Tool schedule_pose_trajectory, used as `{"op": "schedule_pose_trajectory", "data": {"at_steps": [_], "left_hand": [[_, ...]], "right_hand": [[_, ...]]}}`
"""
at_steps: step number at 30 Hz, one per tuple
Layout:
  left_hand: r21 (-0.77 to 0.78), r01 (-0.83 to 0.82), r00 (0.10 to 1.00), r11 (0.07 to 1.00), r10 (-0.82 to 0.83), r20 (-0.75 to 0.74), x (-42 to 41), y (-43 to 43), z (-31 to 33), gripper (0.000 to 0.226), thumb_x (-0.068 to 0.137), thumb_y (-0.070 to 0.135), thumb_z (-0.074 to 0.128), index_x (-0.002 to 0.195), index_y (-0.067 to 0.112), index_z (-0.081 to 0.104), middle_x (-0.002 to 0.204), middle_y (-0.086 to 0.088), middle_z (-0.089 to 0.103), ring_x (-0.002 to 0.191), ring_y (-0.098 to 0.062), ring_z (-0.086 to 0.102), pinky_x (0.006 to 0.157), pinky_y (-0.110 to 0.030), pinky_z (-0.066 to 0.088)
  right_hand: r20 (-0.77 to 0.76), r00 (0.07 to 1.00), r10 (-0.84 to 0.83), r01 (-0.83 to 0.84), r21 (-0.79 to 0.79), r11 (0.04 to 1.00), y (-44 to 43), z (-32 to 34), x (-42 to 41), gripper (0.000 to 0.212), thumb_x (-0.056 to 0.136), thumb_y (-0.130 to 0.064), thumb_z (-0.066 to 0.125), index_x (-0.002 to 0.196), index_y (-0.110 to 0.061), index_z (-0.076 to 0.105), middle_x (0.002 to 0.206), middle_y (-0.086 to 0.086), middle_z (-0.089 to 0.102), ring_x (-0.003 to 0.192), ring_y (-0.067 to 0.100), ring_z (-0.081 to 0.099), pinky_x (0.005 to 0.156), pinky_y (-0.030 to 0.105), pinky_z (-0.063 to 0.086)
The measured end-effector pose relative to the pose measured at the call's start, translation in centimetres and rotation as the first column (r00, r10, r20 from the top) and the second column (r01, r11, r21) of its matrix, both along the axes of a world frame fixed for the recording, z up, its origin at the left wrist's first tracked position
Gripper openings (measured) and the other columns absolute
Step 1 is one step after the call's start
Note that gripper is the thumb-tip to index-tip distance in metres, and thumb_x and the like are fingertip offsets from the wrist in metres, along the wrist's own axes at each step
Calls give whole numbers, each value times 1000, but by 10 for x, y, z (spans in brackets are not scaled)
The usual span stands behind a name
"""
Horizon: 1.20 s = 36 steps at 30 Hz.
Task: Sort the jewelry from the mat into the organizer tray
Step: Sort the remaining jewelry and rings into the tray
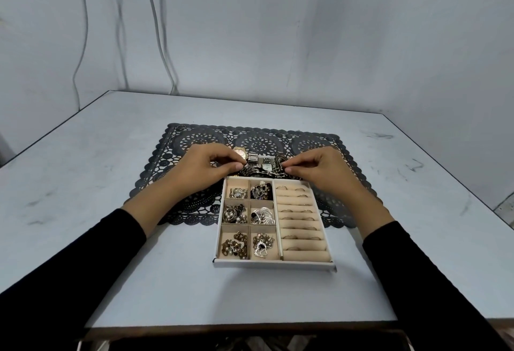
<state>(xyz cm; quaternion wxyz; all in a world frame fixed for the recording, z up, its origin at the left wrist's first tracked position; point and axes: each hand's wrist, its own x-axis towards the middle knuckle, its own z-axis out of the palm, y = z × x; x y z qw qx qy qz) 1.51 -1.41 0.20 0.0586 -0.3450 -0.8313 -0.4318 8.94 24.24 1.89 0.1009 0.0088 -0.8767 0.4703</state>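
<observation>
Though the organizer tray (274,263) looks nearly full, watches (254,157) remain. Left hand (207,165) and right hand (319,168) pinch the jewelry pile (267,172).

Bare table (83,183) flanks the tray (274,265) on both sides, while the jewelry pile (257,158) behind it seems tightly crowded.

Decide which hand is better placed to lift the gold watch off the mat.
Probably left: the gold watch lies beside the left hand; the right hand sits across the jewelry pile.
</observation>
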Motion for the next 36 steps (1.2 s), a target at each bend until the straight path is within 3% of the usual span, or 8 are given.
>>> {"op": "schedule_pose_trajectory", "data": {"at_steps": [5,9,17,20,23,28,32,36], "left_hand": [[-43,25,998,999,-27,-53,1,0,1,15,86,21,72,97,31,74,95,14,72,91,-2,66,86,-24,54],[-89,28,993,996,-38,-108,0,-1,1,20,87,24,71,107,26,73,100,13,71,93,-1,66,86,-22,53],[-11,-37,991,999,35,-126,-3,-2,-1,23,91,25,67,114,25,69,107,12,70,99,3,63,86,-7,45],[-11,-32,992,999,31,-122,-3,-3,-1,21,89,25,69,110,26,70,104,12,70,98,2,63,87,-9,47],[-24,-15,992,1000,12,-127,-2,-4,-1,21,86,26,72,107,23,74,101,12,71,94,-4,66,88,-20,52],[-30,20,991,999,-24,-134,1,-2,-1,17,84,22,75,101,23,76,97,12,72,94,-4,67,89,-24,52],[-31,20,989,999,-24,-145,1,-1,-2,15,85,23,73,100,23,76,97,12,73,95,-2,67,90,-25,53],[-43,3,988,999,-10,-153,0,-1,-3,19,87,26,71,106,22,75,101,11,71,96,-2,65,90,-26,52]], "right_hand": [[5,1000,2,-2,26,1000,0,0,0,16,78,-17,77,92,-24,77,81,-5,75,81,21,70,76,32,60],[9,1000,21,-21,-20,1000,0,1,3,17,79,-16,76,94,-23,77,84,-5,75,82,16,70,74,27,58],[-24,999,44,-47,-142,989,5,5,8,20,82,-10,72,101,-17,75,88,-6,74,80,-1,67,66,7,47],[-14,997,79,-80,-135,988,6,4,8,21,83,-8,71,102,-16,75,89,-6,75,82,0,68,68,10,49],[-3,995,102,-101,-95,990,5,2,6,22,82,-7,72,102,-16,74,92,-5,75,87,5,69,73,15,52],[-4,994,107,-107,-38,993,2,-1,3,22,81,-4,72,99,-17,75,87,-2,74,75,5,68,70,21,55],[-11,995,101,-101,-11,995,3,-3,0,21,81,-8,73,98,-20,75,87,1,75,80,31,69,73,39,60],[-39,995,91,-93,-50,994,3,-4,1,21,83,-11,72,101,-21,74,90,-3,74,86,16,70,74,30,59]]}}
